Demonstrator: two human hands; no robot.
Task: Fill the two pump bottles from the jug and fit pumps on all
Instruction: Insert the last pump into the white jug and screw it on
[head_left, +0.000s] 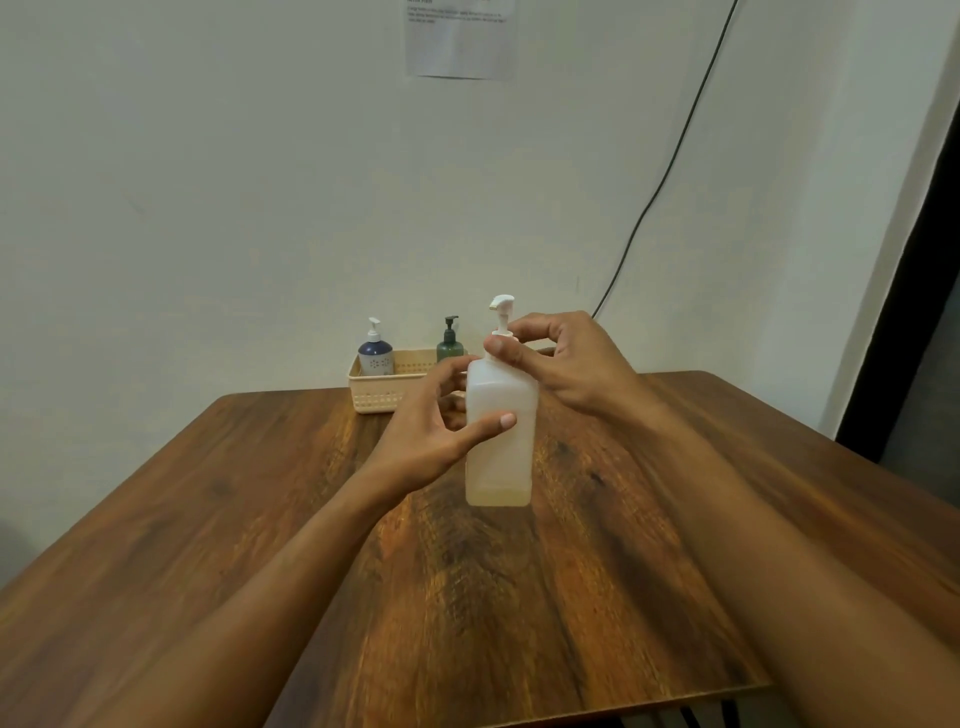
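Clamping left hand (431, 431) round translucent white square plastic jug (501, 467) to steady it, pinching white plastic pump (502, 304) by the collar with right hand (566, 364), prob for screwing down.

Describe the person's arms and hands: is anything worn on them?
Nothing worn shows. Both forearms are bare right to the frame's lower edge, with no sleeves in view. The left hand and right hand have no gloves, and no rings, watch or bracelets are visible on fingers or wrists.

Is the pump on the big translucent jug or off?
On: the white pump stands in the neck of the jug, right hand pinching its collar, left hand holding the body. Whether it's screwed tight, cannot tell.
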